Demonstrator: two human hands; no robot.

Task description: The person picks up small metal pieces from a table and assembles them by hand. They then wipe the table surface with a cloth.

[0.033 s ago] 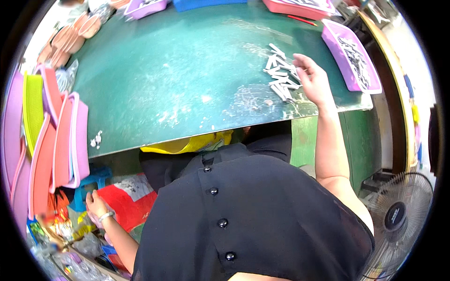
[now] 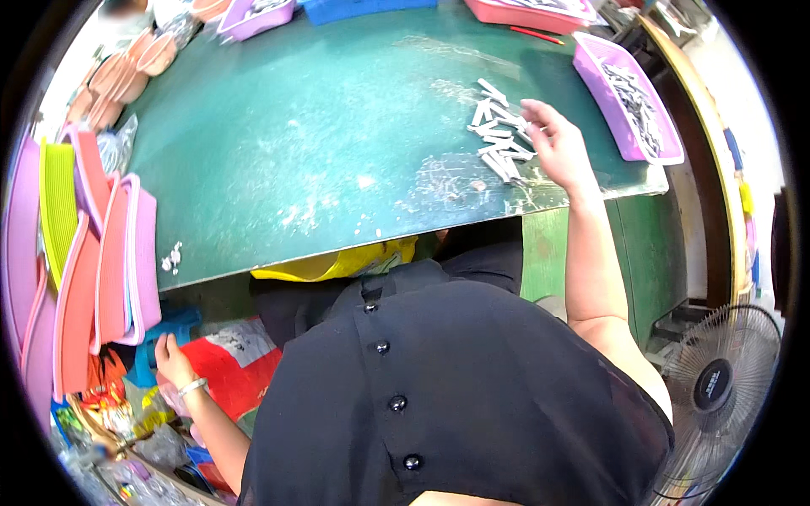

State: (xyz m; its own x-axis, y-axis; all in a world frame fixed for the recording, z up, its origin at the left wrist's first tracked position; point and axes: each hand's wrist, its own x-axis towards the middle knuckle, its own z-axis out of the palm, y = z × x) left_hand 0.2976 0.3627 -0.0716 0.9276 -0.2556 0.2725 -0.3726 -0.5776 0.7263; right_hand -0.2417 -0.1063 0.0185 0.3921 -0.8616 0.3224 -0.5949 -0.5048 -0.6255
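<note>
On the green tabletop, a loose pile of short, pale grey-white stick-like pieces lies toward the right. My right hand is at the pile's right edge, its fingers bent and apart, with nothing visible in its grasp. Some pieces beside the fingertips are partly covered by the hand. Below the table's left end hangs my left hand, a bracelet on its wrist. Its fingers are loosely extended, and no held thing shows. A red bag or cloth is close to that hand.
A purple basket of similar pieces stands right of the pile. Along the far edge are a pink basket, a blue one and a red pen. Stacked baskets flank the left; a fan stands at lower right.
The whole view has shifted slightly. Both hands and the pile keep nearly the same places.
</note>
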